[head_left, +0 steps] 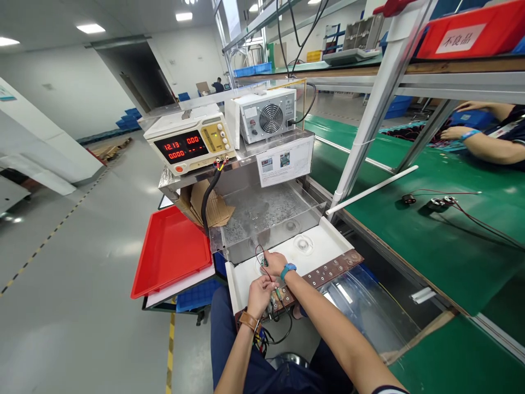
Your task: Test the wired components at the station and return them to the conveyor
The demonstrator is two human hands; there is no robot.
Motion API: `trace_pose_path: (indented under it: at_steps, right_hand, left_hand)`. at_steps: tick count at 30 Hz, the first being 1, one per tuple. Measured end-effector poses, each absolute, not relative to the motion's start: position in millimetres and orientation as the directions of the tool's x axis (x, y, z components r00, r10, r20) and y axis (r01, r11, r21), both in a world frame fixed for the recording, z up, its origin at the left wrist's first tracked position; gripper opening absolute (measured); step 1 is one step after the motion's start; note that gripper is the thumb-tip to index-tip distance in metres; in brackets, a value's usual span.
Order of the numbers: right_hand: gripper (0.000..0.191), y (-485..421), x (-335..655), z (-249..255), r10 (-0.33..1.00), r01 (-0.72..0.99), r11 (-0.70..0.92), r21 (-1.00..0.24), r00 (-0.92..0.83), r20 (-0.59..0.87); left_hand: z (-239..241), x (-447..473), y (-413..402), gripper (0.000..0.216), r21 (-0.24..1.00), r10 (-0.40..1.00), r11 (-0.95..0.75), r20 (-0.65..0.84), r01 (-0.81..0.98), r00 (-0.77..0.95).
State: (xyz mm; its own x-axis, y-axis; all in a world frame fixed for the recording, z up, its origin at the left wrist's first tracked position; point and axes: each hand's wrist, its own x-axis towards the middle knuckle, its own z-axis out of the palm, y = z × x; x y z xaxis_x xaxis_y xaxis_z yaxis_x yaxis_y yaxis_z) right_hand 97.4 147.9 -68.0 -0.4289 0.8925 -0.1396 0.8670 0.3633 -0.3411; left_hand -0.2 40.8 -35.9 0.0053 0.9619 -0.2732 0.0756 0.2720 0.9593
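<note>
My right hand (274, 264), with a teal wristband, is closed round a small part with a green circuit board (264, 262), mostly hidden by the fingers. From that part a thin red wire (257, 249) loops up and back down. My left hand (259, 294), wearing a brown-strapped watch, pinches the red wire just in front of the right hand. Close by its fingertips is a green-sleeved clip (279, 294) on a lead. Both hands are over a white tray (328, 241) with round fixtures, at a brown strip of metal studs (328, 272).
A power supply (188, 139) with red digits stands on a metal shelf, beside a second fan-backed unit (270, 117). A red tray (176, 251) lies left. On the green bench (459, 230) are small motors (441, 203) with wires. Another person's arm (488, 145) is at the right.
</note>
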Motion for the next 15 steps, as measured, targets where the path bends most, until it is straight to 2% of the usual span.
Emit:
trace_pose_path:
  at_steps: [15]
  right_hand:
    - [0.037,142.6,93.0,-63.6,0.905,0.864,0.334,-0.377,-0.406,-0.128]
  left_hand:
    - [-36.0,-1.9,39.2,0.022,0.965,0.966,0.257,-0.257,0.041,-0.009]
